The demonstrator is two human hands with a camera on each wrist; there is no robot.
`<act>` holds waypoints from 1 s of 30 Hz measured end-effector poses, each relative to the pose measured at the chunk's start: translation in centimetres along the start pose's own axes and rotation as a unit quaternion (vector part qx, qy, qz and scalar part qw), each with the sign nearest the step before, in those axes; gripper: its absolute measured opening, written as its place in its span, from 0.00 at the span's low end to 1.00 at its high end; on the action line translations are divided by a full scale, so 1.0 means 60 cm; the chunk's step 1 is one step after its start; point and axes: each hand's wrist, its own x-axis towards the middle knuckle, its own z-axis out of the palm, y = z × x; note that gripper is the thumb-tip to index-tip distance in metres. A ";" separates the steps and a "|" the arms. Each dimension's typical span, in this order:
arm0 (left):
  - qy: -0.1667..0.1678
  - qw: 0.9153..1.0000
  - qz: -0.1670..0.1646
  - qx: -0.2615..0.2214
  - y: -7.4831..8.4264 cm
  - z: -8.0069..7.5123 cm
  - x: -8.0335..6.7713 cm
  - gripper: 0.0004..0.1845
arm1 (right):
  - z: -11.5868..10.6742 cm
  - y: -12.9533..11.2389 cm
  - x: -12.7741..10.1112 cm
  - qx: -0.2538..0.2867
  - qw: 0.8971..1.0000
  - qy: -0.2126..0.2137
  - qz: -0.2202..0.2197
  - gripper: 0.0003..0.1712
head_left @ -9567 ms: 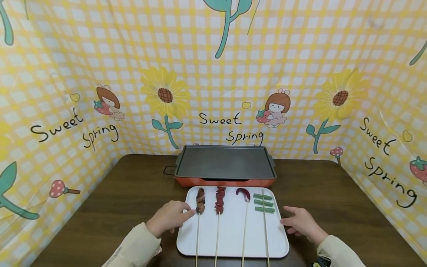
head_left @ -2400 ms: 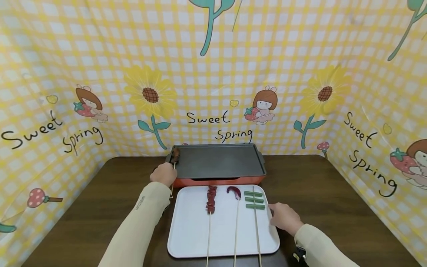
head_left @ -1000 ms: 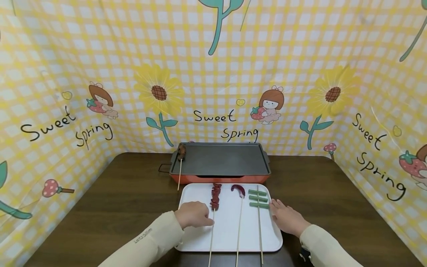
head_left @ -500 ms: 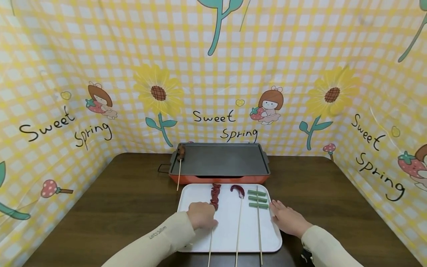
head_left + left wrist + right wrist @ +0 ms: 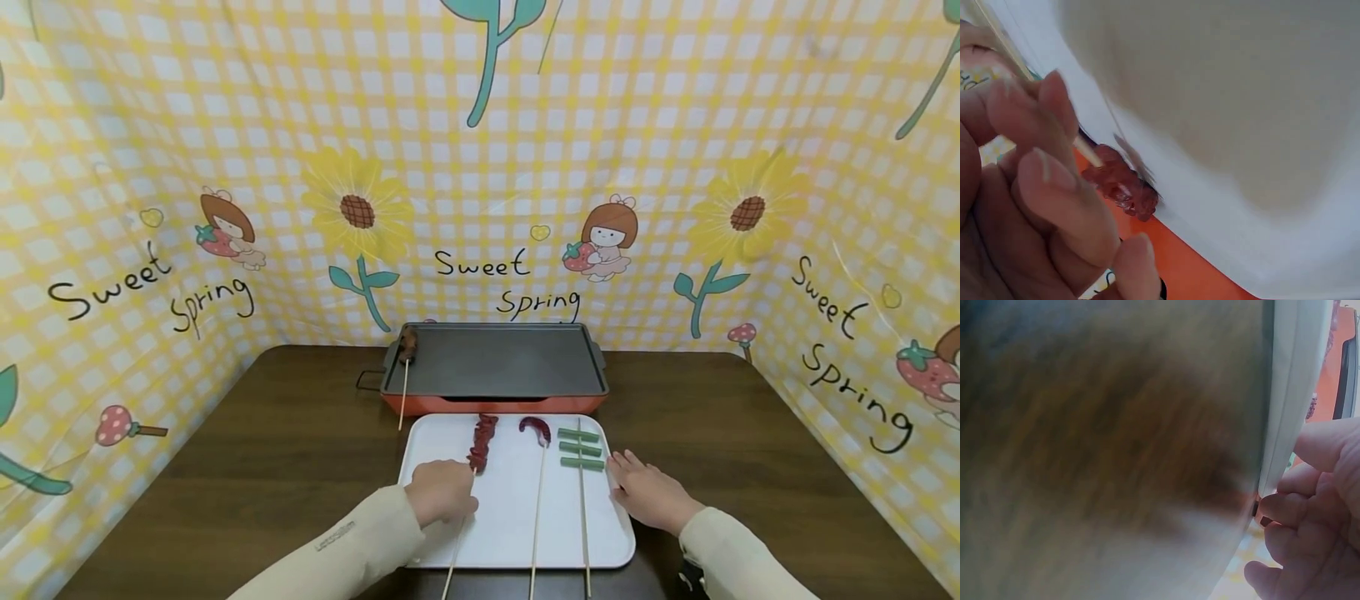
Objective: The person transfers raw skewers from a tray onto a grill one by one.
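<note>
— What have you got hold of?

— The red meat skewer [image 5: 481,443]. My left hand [image 5: 441,492] pinches its bamboo stick between thumb and fingertips [image 5: 1047,178], just below the meat. In the left wrist view the meat end looks raised a little off the white tray [image 5: 510,517]. In the head view the stick slants, meat toward one o'clock, bare tail toward seven, running off the tray's near edge.

— And the other hand?

— My right hand [image 5: 651,493] lies flat and relaxed at the tray's three o'clock edge, fingers loosely spread and touching the rim, holding nothing.

— What sits around the skewer?

— At three o'clock from it lies the curled sausage skewer [image 5: 536,430], then the green bean skewer [image 5: 581,447] beyond. At twelve o'clock is the griddle [image 5: 495,360], with a brown meat skewer [image 5: 407,343] at its left end, stick hanging over the front edge onto the table [image 5: 285,442].

— What could go wrong?

— My pinch is thin and close to the heavy end, so I judge the stick could roll between my fingers and the meat swing down. The long tail could sweep across the tray and knock the sausage skewer. The tray might slide too, though my right hand steadies it.
</note>
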 end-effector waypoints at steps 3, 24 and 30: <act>-0.020 1.000 0.014 0.012 -0.001 -0.002 -0.015 0.18 | -0.003 0.000 0.000 0.000 1.000 0.002 -0.004 0.28; -0.117 0.908 0.002 -0.403 -0.065 0.003 -0.085 0.08 | -0.001 -0.002 -0.002 0.008 1.000 0.008 -0.013 0.27; -0.154 0.823 -0.028 -0.546 -0.080 0.000 -0.090 0.02 | 0.001 -0.004 0.000 0.018 1.000 -0.001 -0.009 0.26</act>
